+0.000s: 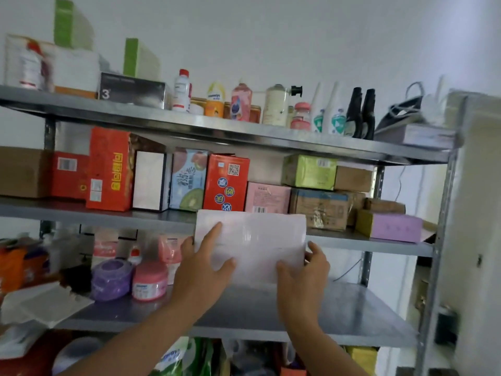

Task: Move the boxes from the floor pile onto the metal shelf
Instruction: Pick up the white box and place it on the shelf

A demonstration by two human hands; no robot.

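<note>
Holding a pale pink box [252, 240] w/ both hands, right in front of the metal shelf [366, 244]. Left hand [206, 270] grips the box's left edge, index finger laid up the front face. Right hand [306, 275] clasps the right edge, thumb on the front. Box is in the air, its top overlapping the middle tier's lip, not resting on anything yet. That tier already carries boxes, e.g. red box [226, 183], cardboard carton [320, 207], lilac box [393, 226]. Floor pile is out of view, so can't tell how many remain. This one looks approx. mid-transfer, w/ setting down still to do.
</note>
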